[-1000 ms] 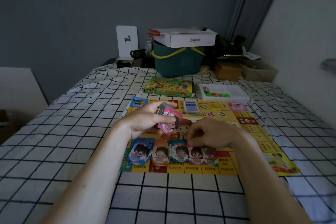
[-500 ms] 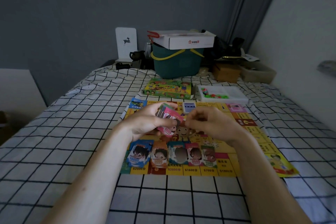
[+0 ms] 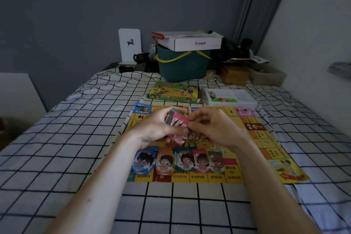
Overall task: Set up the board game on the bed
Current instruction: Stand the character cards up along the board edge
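Two hands at work: both raised over the middle of the board, meeting at one stack of cards.
Bed (image 3: 57, 148): covered with a white sheet in a black grid; it carries all the game parts.
Game board (image 3: 266, 150): yellow, lying flat on the sheet, centre-right; its near right corner lifts slightly.
Green bucket (image 3: 182, 68): at the far end of the bed, yellow handle down, a white carton (image 3: 197, 42) resting across its top.
Game box (image 3: 174, 92): green, lying just beyond the far edge of the board, left of the tray.
Tray (image 3: 245, 100): white plastic, right of the box, with small coloured pieces in its left compartment.
Left hand (image 3: 157, 129): fingers and thumb curled round the card stack (image 3: 177, 120), gripping it tilted above the board.
Right hand (image 3: 210, 127): thumb and forefinger pinching the right edge of the top card of the same stack.
Card piles (image 3: 180, 160): five short piles in a row along the near edge of the board, side by side, faces up; blue at the left, then orange, teal, pink, green.
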